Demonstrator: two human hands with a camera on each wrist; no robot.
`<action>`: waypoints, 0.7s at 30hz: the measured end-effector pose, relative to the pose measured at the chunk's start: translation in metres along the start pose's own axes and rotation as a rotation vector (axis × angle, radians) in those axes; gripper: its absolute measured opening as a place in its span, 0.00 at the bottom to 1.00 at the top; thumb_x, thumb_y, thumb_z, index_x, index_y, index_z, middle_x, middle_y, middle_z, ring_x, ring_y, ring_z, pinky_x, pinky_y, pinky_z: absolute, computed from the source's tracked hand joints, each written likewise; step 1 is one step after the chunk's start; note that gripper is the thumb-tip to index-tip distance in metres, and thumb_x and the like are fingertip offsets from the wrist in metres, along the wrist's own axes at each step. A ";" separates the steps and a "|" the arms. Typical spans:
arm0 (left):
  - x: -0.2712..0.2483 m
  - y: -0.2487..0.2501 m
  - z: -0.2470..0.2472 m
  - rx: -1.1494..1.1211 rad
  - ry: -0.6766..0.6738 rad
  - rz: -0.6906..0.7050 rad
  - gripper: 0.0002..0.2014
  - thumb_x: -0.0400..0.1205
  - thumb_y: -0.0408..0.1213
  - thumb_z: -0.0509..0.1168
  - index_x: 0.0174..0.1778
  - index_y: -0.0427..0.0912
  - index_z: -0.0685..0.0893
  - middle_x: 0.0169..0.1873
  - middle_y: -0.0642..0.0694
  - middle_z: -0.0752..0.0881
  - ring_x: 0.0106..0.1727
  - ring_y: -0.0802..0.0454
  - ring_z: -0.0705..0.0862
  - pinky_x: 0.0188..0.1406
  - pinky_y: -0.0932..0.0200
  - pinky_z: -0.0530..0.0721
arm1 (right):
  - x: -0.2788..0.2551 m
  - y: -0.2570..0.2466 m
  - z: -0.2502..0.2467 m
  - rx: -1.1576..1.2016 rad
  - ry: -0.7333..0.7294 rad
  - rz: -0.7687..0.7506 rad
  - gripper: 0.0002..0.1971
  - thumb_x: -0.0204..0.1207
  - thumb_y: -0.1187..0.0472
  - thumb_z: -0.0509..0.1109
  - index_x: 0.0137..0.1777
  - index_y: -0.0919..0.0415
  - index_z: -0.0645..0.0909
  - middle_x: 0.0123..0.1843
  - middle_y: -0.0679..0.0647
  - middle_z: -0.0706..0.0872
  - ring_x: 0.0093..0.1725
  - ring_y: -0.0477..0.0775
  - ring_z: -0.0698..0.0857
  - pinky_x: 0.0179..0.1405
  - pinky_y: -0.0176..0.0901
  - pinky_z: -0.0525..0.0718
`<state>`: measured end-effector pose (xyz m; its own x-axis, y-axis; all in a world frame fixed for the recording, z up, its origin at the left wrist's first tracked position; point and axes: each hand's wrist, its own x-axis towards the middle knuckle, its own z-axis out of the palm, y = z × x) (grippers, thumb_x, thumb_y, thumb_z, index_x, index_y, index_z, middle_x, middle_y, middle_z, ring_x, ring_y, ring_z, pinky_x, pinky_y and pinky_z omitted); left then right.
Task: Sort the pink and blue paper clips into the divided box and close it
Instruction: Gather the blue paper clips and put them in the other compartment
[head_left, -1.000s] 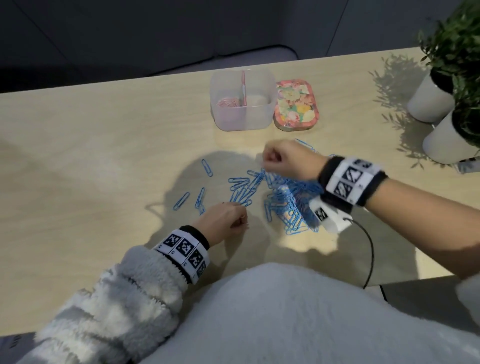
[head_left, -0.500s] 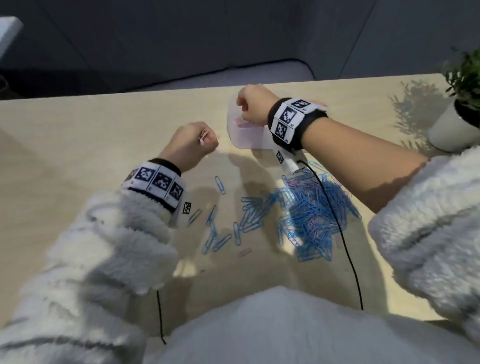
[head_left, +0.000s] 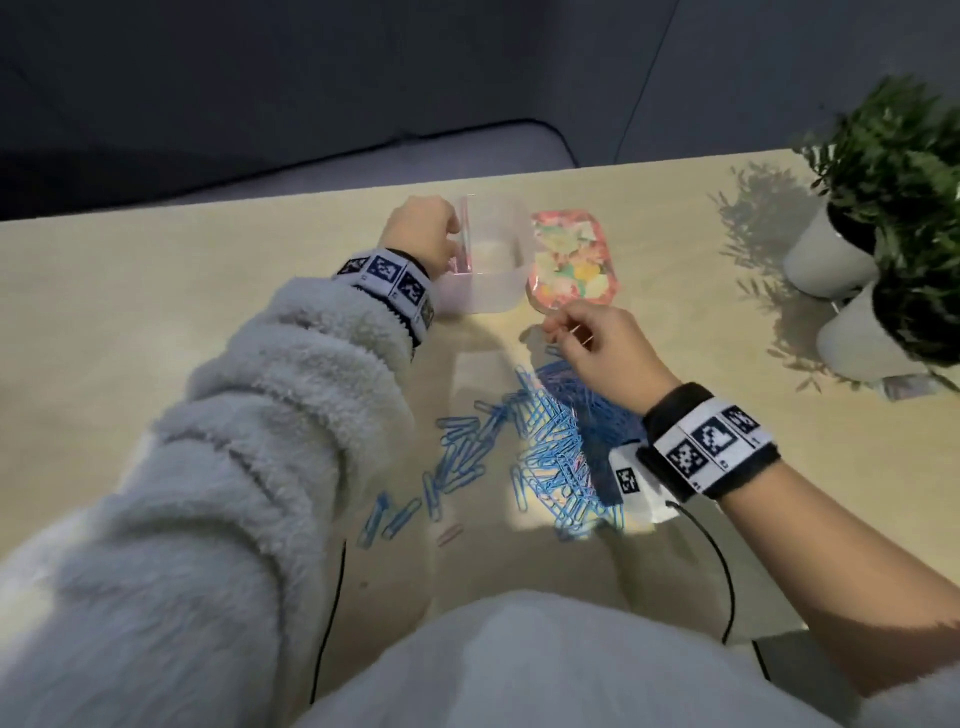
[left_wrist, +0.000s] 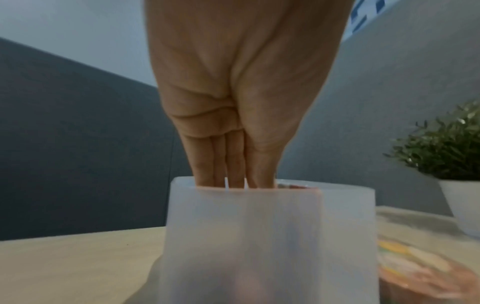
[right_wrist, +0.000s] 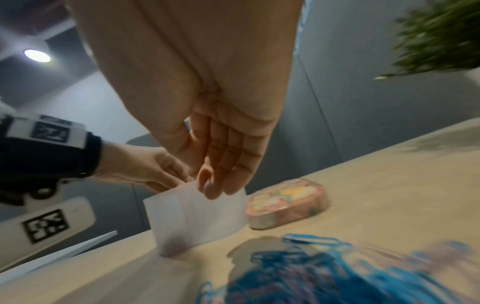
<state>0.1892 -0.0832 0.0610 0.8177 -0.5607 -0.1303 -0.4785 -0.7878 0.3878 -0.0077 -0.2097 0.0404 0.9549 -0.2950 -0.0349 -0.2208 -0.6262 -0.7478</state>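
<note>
Head view: the left hand (head_left: 421, 234) sits at upper centre over the left compartment of the translucent divided box (head_left: 493, 291), its fingertips hidden behind the knuckles and the box's pink divider, so what it carries cannot be told here. The right hand (head_left: 597, 348), centre right, hovers above the blue paper clips (head_left: 550, 447) heaped mid-frame; whether its thumb and forefinger pinch anything is too blurred to say. One pink paper clip (head_left: 450, 534) lies below the heap. The floral lid (head_left: 571, 260) lies just right of the box. The wristbands bear only square coded markers, no readable writing. Two potted plants (head_left: 893, 171) are cut off at the right edge.

Left wrist view: straight, close-set fingers (left_wrist: 235, 160) dip past the box rim; their tips blur behind the frosted wall.

Right wrist view: fingers (right_wrist: 228, 164) hang loosely together, seemingly empty; the clips below are smeared.
</note>
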 end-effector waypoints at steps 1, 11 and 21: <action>-0.008 0.000 -0.002 -0.047 0.034 0.015 0.12 0.78 0.31 0.64 0.58 0.38 0.83 0.59 0.39 0.85 0.61 0.40 0.82 0.62 0.53 0.78 | -0.006 0.010 -0.004 -0.015 0.016 0.031 0.09 0.76 0.72 0.64 0.48 0.64 0.85 0.40 0.48 0.85 0.34 0.33 0.79 0.35 0.23 0.73; -0.170 -0.037 0.041 -0.099 -0.406 0.285 0.03 0.76 0.41 0.71 0.39 0.47 0.85 0.36 0.52 0.85 0.37 0.53 0.82 0.36 0.60 0.78 | -0.060 0.054 -0.013 -0.193 -0.115 0.167 0.08 0.73 0.68 0.67 0.45 0.60 0.87 0.45 0.57 0.91 0.45 0.58 0.87 0.52 0.51 0.83; -0.224 -0.032 0.083 0.044 -0.494 0.269 0.06 0.75 0.40 0.70 0.45 0.44 0.86 0.45 0.50 0.84 0.43 0.55 0.80 0.33 0.73 0.67 | -0.093 0.031 0.030 -0.400 -0.274 0.073 0.10 0.70 0.56 0.73 0.49 0.57 0.80 0.43 0.53 0.88 0.48 0.60 0.84 0.43 0.45 0.73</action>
<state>-0.0048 0.0463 0.0021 0.4231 -0.7879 -0.4474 -0.6712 -0.6043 0.4293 -0.0973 -0.1797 0.0004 0.9393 -0.1810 -0.2914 -0.2968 -0.8548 -0.4258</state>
